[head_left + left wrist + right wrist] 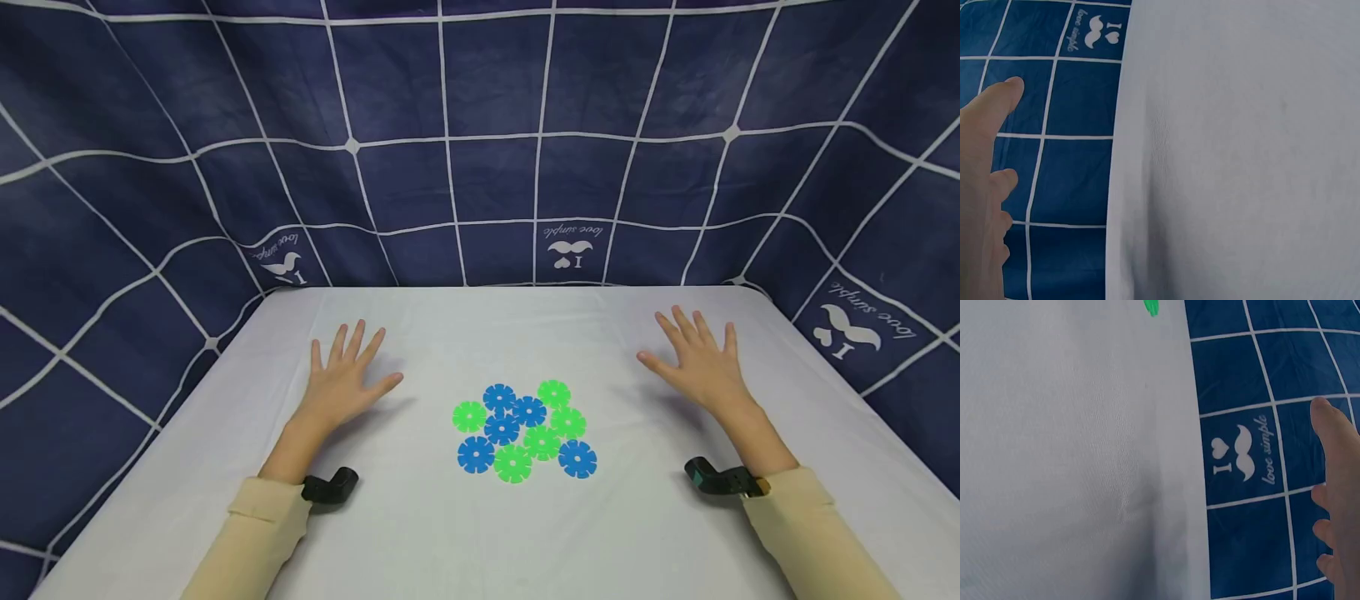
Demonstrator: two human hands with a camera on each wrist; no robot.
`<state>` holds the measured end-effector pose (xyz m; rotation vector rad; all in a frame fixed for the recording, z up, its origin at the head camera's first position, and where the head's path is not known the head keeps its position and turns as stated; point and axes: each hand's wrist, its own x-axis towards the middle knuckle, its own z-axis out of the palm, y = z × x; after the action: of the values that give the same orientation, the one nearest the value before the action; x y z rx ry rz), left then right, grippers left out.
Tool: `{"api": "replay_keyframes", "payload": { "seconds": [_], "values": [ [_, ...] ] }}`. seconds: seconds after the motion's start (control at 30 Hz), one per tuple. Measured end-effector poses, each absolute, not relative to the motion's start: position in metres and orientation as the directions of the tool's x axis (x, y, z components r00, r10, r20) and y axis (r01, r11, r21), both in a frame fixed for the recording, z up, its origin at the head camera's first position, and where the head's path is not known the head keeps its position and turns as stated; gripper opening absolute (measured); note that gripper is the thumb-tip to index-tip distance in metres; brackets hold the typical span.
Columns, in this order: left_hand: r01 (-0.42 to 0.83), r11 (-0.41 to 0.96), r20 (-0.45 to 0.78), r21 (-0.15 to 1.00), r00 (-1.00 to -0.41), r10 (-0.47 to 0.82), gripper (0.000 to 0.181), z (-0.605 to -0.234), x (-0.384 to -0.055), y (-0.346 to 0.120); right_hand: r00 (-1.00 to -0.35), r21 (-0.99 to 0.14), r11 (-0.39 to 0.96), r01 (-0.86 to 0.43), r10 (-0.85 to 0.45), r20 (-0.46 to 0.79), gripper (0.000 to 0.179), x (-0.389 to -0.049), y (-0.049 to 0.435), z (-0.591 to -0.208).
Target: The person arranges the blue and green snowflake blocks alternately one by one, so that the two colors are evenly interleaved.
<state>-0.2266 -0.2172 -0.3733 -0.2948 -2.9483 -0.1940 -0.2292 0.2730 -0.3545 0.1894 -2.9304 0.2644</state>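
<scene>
Several flat, notched plastic discs, some blue and some green, lie in a loose cluster mid-table in the head view; a blue disc (pixel 476 455) is at the near left and a green disc (pixel 554 394) at the far right. Some of them touch or overlap. To the left of the cluster, my left hand (pixel 341 392) is held with fingers spread and nothing in it. My right hand (pixel 705 371) is likewise spread and bare on the other side. In the right wrist view, the tip of a green disc (pixel 1152 307) shows at the top edge.
A white cloth covers the table (pixel 420 533). Dark blue curtains (pixel 495 179) with white grid lines stand behind it and along both sides. Each wrist carries a black camera, the left camera (pixel 331 486) and the right camera (pixel 716 478).
</scene>
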Motion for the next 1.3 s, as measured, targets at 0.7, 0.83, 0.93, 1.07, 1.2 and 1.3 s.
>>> {"api": "replay_keyframes", "payload": {
  "seconds": [0.7, 0.83, 0.93, 1.07, 1.2, 1.3],
  "values": [
    [0.329, 0.937, 0.212, 0.115, -0.93, 0.3, 0.078, -0.373, -0.216, -0.165, -0.914, -0.094, 0.941, -0.324, -0.286, 0.289, 0.074, -0.221, 0.218, -0.366],
    [0.358, 0.926, 0.213, 0.118, -0.92, 0.329, 0.076, -0.377, -0.216, -0.152, -0.898, -0.09, 0.928, -0.362, -0.322, 0.299, 0.072, -0.221, 0.204, -0.368],
    [0.38, 0.918, 0.206, 0.112, -0.913, 0.353, 0.075, -0.38, -0.218, -0.141, -0.893, -0.103, 0.917, -0.384, -0.341, 0.294, 0.068, -0.222, 0.195, -0.37],
    [0.418, 0.901, 0.183, 0.116, -0.901, 0.394, 0.074, -0.385, -0.221, -0.126, -0.889, -0.134, 0.902, -0.411, -0.363, 0.28, 0.06, -0.224, 0.183, -0.375],
    [0.439, 0.89, 0.155, 0.128, -0.895, 0.419, 0.073, -0.388, -0.223, -0.112, -0.874, -0.146, 0.882, -0.447, -0.397, 0.281, 0.055, -0.226, 0.172, -0.381],
    [0.438, 0.889, 0.141, 0.134, -0.896, 0.42, 0.07, -0.39, -0.226, -0.102, -0.872, -0.165, 0.873, -0.458, -0.406, 0.272, 0.052, -0.228, 0.165, -0.387]
  ]
}}
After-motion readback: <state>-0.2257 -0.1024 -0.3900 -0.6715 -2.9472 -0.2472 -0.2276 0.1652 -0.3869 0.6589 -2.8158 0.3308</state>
